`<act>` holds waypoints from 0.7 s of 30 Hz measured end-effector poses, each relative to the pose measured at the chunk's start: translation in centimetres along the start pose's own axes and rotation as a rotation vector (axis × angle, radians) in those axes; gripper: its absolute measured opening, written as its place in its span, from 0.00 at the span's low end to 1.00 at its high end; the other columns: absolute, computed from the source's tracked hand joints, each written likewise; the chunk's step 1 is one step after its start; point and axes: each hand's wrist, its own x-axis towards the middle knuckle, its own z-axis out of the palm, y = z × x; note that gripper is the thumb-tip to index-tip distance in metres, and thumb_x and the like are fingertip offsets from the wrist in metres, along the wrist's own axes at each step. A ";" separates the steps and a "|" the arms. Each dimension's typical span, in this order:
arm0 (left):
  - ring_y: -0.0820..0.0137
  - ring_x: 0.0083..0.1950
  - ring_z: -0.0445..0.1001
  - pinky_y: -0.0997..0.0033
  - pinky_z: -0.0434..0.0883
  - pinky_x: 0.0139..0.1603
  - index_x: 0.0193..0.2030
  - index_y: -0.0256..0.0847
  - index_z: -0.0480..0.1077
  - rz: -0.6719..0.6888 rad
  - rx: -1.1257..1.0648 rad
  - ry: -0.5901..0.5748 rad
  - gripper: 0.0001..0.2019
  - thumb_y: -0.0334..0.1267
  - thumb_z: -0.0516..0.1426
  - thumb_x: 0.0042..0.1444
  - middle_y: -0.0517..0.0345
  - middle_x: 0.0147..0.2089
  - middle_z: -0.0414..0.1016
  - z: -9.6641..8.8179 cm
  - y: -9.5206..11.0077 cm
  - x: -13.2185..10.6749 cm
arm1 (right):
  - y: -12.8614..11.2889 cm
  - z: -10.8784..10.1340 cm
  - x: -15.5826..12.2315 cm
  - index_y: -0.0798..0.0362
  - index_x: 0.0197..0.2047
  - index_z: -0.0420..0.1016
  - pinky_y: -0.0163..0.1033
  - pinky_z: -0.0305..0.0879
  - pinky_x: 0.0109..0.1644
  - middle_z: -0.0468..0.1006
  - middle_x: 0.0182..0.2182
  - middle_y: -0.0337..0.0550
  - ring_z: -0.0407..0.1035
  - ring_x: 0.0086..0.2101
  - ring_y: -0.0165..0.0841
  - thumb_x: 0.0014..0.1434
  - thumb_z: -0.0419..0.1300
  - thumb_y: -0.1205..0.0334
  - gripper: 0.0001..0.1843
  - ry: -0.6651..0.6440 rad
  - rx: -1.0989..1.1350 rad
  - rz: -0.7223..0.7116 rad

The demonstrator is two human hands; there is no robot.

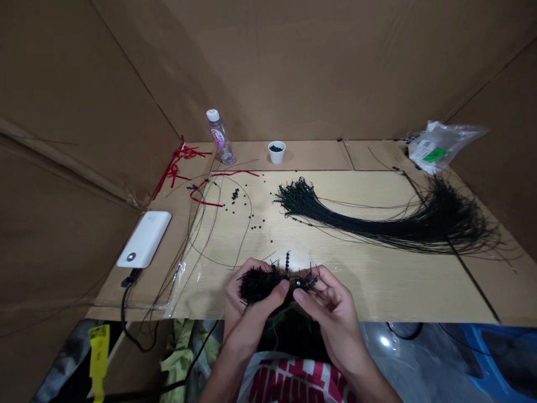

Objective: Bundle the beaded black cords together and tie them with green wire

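Note:
My left hand [247,299] is closed round a tuft of black cord ends [258,282] at the near edge of the wooden board [377,268]. My right hand [331,305] pinches a cord with small black beads [308,278] just to the right of that tuft, thumb and fingers pressed together. A short beaded cord end [287,260] sticks up between the two hands. Both hands meet close together above my lap.
A large sheaf of black cords [377,221] fans across the board to the right. Loose black beads [243,204] and red strings [180,162] lie at the left. A white cup of beads [276,151], a water bottle [220,137], a white power bank [145,239] and a plastic bag [440,145] stand round the edges; cardboard walls enclose everything.

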 end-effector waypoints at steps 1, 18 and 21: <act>0.72 0.35 0.75 0.79 0.71 0.36 0.35 0.41 0.73 0.001 0.002 0.008 0.14 0.42 0.74 0.53 0.63 0.33 0.78 0.0 -0.1 0.0 | 0.1 0.0 0.0 0.48 0.47 0.80 0.34 0.73 0.46 0.86 0.43 0.44 0.79 0.40 0.33 0.61 0.77 0.55 0.15 -0.006 -0.002 -0.003; 0.70 0.36 0.76 0.77 0.73 0.37 0.35 0.41 0.73 0.007 -0.009 0.032 0.15 0.40 0.75 0.51 0.61 0.35 0.78 0.4 -0.3 -0.4 | 0.4 0.3 0.2 0.49 0.41 0.79 0.32 0.73 0.43 0.83 0.38 0.41 0.77 0.37 0.32 0.57 0.79 0.53 0.16 0.088 -0.041 -0.043; 0.71 0.36 0.75 0.78 0.73 0.37 0.35 0.41 0.73 -0.001 -0.042 0.043 0.15 0.39 0.75 0.51 0.62 0.36 0.78 0.6 -0.4 -0.4 | 0.5 0.2 0.1 0.49 0.43 0.80 0.32 0.72 0.43 0.82 0.38 0.40 0.77 0.38 0.33 0.60 0.78 0.54 0.14 0.069 -0.031 -0.039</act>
